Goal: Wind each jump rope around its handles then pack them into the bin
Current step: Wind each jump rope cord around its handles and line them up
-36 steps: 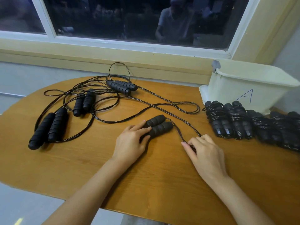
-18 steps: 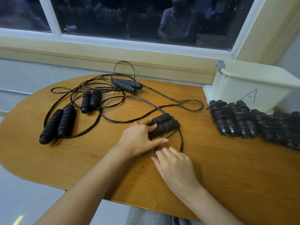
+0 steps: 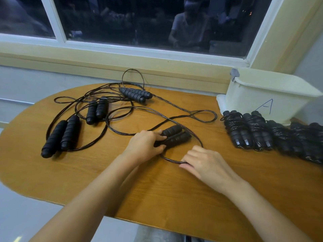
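Both forearms reach in from the near edge; the left hand (image 3: 145,145) lies palm down at the middle of the tabletop (image 3: 192,194), its fingers and thumb curled round the near ends of a pair of handles (image 3: 175,135), gripping them side by side; the right hand (image 3: 204,165) sits just beside it, knuckles up, fingers bent, pinching the cord (image 3: 170,160) where it bows out from under the left hand.

The held handles are black, ribbed foam, angled up to the right and lying on the wood; their thin black cord curves from the far ends round to the right hand, the rest trailing off in long loops.

Three more loose ropes (image 3: 61,135) lie unwound to the left and far side, cords tangled together; a row of wound bundles (image 3: 244,131) lies at the right, against the foot of the bin (image 3: 262,95); the bin is cream plastic, marked with a hand-drawn "A", standing at the far right corner.

The tabletop is rounded, orange-brown wood grain; behind it runs a pale sill under a white-framed window (image 3: 139,23), its glass dark, with a person's dim reflection.
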Action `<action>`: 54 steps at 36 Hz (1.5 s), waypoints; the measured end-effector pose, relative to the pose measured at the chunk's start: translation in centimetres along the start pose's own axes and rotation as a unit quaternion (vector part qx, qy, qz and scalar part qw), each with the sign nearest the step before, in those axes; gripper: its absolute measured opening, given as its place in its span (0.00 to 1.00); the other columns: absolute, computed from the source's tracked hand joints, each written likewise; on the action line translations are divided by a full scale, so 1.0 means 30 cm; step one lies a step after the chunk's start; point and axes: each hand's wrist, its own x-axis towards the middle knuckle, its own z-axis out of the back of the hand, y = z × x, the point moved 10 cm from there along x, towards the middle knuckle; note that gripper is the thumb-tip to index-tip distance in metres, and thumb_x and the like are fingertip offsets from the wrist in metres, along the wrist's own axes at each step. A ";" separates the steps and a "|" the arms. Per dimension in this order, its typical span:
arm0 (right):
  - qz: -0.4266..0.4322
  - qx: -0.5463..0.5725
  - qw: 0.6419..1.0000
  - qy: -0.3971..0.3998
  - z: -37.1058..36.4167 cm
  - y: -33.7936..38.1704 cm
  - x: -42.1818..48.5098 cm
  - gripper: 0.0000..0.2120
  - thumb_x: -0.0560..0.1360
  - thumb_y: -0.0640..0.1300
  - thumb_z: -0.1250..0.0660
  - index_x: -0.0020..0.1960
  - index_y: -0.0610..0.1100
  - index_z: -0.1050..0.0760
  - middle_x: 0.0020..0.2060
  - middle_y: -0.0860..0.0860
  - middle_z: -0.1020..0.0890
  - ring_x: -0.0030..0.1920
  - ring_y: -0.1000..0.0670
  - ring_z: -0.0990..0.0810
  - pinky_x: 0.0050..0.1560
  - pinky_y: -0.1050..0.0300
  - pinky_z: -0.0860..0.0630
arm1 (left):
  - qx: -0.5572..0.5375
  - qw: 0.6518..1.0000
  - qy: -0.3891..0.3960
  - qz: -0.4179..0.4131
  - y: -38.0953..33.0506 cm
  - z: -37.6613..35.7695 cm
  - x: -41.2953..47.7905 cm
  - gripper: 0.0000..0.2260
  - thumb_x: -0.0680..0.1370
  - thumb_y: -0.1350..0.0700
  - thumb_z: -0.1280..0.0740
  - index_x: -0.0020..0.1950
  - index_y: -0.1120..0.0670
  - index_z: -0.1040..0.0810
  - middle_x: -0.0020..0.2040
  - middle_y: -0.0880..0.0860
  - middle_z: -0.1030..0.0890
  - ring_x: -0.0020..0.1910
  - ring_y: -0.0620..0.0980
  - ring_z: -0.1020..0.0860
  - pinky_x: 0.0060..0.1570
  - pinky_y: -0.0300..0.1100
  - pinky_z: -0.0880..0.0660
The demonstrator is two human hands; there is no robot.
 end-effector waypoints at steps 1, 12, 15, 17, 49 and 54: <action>-0.004 0.023 1.000 0.012 -0.005 -0.033 -0.009 0.09 0.75 0.52 0.35 0.45 0.49 0.19 0.37 0.57 0.20 0.39 0.57 0.23 0.35 0.66 0.26 | -0.004 1.000 -0.011 -0.005 0.005 -0.003 -0.001 0.23 0.79 0.48 0.33 0.74 0.44 0.31 0.74 0.45 0.31 0.63 0.47 0.24 0.59 0.42 0.23; -0.065 0.104 0.992 0.029 -0.079 -0.264 -0.068 0.18 0.78 0.61 0.43 0.50 0.52 0.19 0.45 0.63 0.24 0.50 0.64 0.28 0.50 0.63 0.25 | 0.014 0.999 -0.021 -0.028 0.032 -0.090 -0.026 0.26 0.82 0.44 0.42 0.79 0.40 0.47 0.80 0.51 0.48 0.73 0.51 0.41 0.71 0.47 0.36; -0.075 0.106 0.991 0.037 -0.085 -0.298 -0.082 0.18 0.78 0.60 0.44 0.51 0.51 0.20 0.46 0.62 0.23 0.51 0.64 0.27 0.51 0.62 0.23 | 0.025 0.998 -0.033 -0.043 0.030 -0.094 -0.025 0.26 0.82 0.44 0.42 0.79 0.40 0.46 0.76 0.53 0.39 0.71 0.50 0.39 0.71 0.46 0.37; -0.076 0.103 0.991 0.044 -0.087 -0.310 -0.091 0.19 0.78 0.59 0.44 0.53 0.50 0.19 0.48 0.60 0.22 0.52 0.64 0.27 0.51 0.62 0.23 | 0.030 0.998 -0.035 -0.052 0.032 -0.100 -0.023 0.26 0.82 0.45 0.41 0.79 0.42 0.46 0.73 0.54 0.37 0.69 0.50 0.38 0.70 0.45 0.36; -0.253 0.389 0.882 0.083 0.244 -0.286 0.239 0.15 0.77 0.54 0.31 0.36 0.48 0.16 0.26 0.47 0.25 0.35 0.54 0.26 0.37 0.62 0.26 | 0.284 0.936 -0.155 -0.139 -0.237 0.158 -0.138 0.54 0.55 0.45 0.15 0.70 0.69 0.36 0.48 0.60 0.17 0.41 0.56 0.19 0.34 0.47 0.21; -0.216 0.229 0.948 0.046 0.293 -0.089 0.185 0.20 0.79 0.53 0.34 0.29 0.56 0.23 0.27 0.57 0.20 0.31 0.54 0.23 0.37 0.54 0.26 | 0.263 0.956 -0.125 -0.035 -0.157 0.175 -0.068 0.42 0.65 0.48 0.20 0.68 0.72 0.31 0.49 0.65 0.18 0.44 0.62 0.19 0.37 0.53 0.21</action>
